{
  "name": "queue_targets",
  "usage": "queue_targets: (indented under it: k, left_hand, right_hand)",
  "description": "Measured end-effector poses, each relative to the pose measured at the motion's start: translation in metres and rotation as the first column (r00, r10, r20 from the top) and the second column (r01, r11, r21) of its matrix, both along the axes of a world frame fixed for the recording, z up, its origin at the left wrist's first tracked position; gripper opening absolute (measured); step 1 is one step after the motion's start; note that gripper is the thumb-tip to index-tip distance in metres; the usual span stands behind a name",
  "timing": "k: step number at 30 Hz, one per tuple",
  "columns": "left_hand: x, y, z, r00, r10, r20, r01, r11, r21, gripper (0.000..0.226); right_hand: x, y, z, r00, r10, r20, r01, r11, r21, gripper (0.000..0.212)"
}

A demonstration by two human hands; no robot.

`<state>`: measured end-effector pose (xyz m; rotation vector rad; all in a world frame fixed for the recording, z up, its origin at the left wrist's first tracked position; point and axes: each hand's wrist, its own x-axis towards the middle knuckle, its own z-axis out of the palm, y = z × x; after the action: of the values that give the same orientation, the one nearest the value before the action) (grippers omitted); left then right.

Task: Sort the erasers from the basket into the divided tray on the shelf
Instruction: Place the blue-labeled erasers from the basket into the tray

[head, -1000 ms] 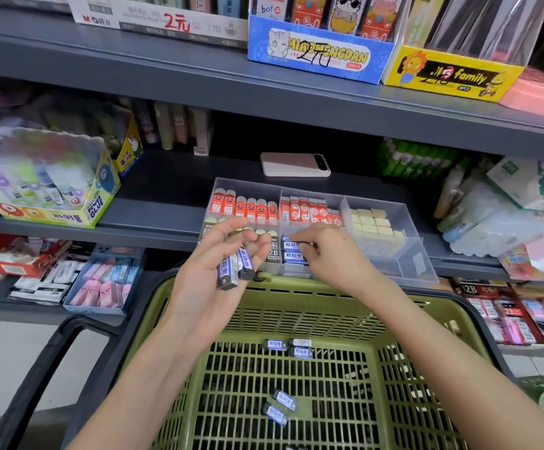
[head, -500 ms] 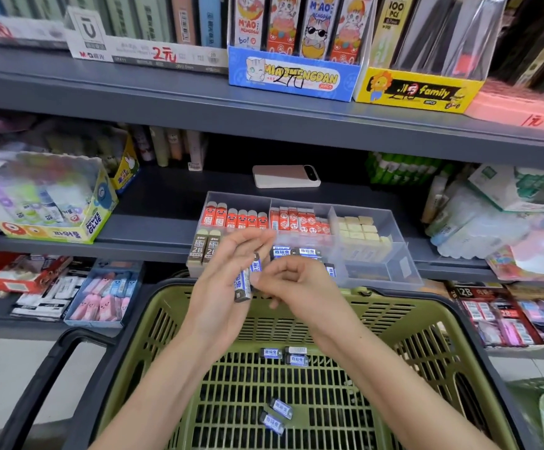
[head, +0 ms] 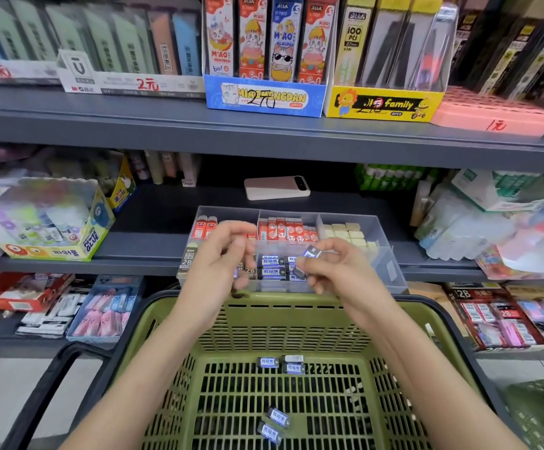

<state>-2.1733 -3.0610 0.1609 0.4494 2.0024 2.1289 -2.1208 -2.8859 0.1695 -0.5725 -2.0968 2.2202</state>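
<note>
We are looking at an olive-green basket point(head: 296, 323) patterned with slotted grids, holding blue-and-black basket erasers point(head: 268, 362) lettered in white. The clear, grey-tinted tray point(head: 391, 267) is showing red-orange erasers point(head: 283, 229) and cream erasers point(head: 345, 233). The pinched eraser point(head: 311, 254) is gleaming blue and silver above the dark grey shelf point(head: 153, 222).

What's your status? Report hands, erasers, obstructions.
Right hand pinches small blue-wrapped eraser at clear divided plastic tray. Left hand curled, load unclear. Five loose erasers in green plastic basket. No obstruction seen.
</note>
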Motion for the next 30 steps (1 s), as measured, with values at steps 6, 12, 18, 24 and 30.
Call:
queue_targets:
  k: [6,12,18,24,30]
  left_hand:
    - [-0.023,0.002,-0.001,0.888,-0.144,-0.436,-0.176,0.770,-0.613,0.017]
    - [-0.045,0.006,-0.001,0.928,-0.225,-0.297,-0.017,0.771,-0.637,0.025]
    - [-0.049,-0.005,-0.003,0.981,-0.089,-0.173,0.008,0.907,-0.422,0.039]
    - [-0.050,-0.011,-0.003,0.991,-0.052,0.126,0.043,0.996,0.073,0.049]
    - [-0.044,-0.011,-0.007,0.980,-0.062,0.191,0.004,0.957,0.291,0.027]
  right_hand:
    - [-0.037,0.000,-0.021,0.980,-0.198,-0.026,0.200,0.971,0.131,0.018]
    - [-0.059,-0.015,-0.033,0.972,-0.230,-0.039,0.218,0.837,0.502,0.014]
    - [-0.062,-0.026,-0.042,0.994,-0.110,-0.005,0.072,0.615,0.785,0.046]
    - [-0.071,-0.024,-0.040,0.986,-0.126,0.105,-0.028,0.501,0.865,0.041]
    - [-0.058,-0.029,-0.022,0.999,-0.050,0.016,0.006,0.408,0.913,0.045]
